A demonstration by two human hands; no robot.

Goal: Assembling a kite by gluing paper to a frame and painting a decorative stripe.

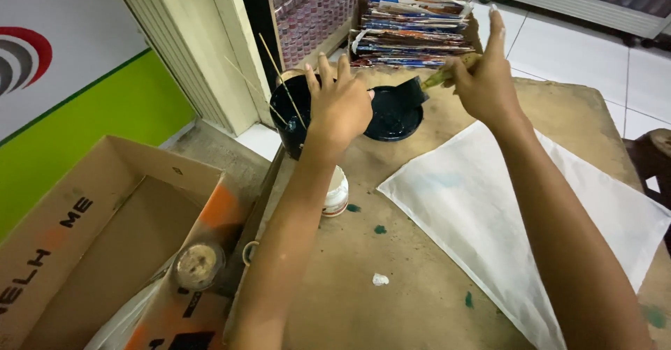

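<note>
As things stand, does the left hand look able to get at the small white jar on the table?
Probably yes. The white jar sits uncovered just beside the left forearm, nothing over it; the left hand rests farther out on the dark bucket and would only need to draw back.

Hands (412, 91) over dark paint dish (393, 114)

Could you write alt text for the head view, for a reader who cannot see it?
A right hand dips a brush in a dark paint dish while the left hand rests on a dark pot with thin sticks. They work on a brown table with a white sheet; an open box is to the left.
</note>
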